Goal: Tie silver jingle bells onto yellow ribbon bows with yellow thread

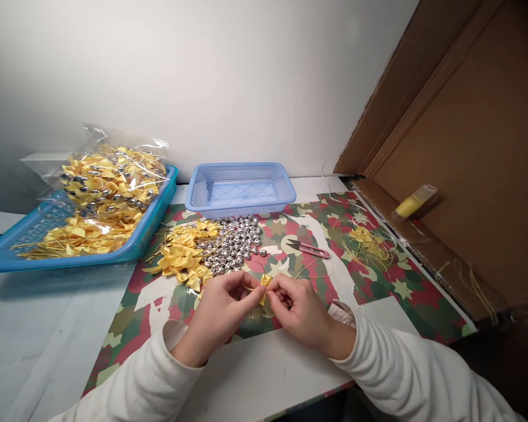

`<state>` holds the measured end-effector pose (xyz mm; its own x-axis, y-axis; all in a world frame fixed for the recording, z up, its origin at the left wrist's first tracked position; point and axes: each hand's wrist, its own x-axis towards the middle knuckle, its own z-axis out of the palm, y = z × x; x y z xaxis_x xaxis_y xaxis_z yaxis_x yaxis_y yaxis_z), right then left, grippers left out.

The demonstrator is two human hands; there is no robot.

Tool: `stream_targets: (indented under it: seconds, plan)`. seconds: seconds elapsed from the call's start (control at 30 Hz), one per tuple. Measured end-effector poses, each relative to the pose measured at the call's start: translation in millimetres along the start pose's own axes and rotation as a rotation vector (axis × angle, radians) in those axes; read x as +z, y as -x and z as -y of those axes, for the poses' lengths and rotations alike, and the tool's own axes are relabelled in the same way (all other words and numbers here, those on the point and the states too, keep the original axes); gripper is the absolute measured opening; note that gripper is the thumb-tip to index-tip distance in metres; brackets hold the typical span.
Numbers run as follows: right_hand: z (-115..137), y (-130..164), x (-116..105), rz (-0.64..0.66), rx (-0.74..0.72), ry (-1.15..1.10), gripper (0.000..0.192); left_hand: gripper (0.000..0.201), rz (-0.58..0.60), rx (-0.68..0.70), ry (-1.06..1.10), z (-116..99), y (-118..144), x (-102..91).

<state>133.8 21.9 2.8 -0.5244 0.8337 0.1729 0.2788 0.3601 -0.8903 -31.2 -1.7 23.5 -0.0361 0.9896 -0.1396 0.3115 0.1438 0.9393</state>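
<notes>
Camouflage-patterned tabletop [416, 306], small, satiny yellow flower [266, 281], partly hidden, pinched between left hand [224, 310] and right hand [303, 313]

The yellow ribbon flowers [180, 253] look like softly shiny satin cloth, the silver beads [235, 243] mirror-glossy like metal, the blue baskets [240, 207] smooth perforated plastic, the bag [155, 144] clear, crinkled film, the sleeves [136, 372] matt cloth, and the brown panel [470, 152] matt cardboard.

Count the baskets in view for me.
2 that stand apart: the left basket, with a bag in it, and the paler back basket, beyond the beads. Another may be nested under the left one; I cannot tell.
</notes>
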Motion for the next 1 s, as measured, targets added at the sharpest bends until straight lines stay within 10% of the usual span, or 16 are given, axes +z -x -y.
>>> stream_targets:
  seconds: [1.0]
  plan:
    - [3.1,1.7,-2.3,-0.125,-0.041,-0.024,0.013,0.027,0.025,-0.157,0.304,-0.8,-4.7,-4.8]
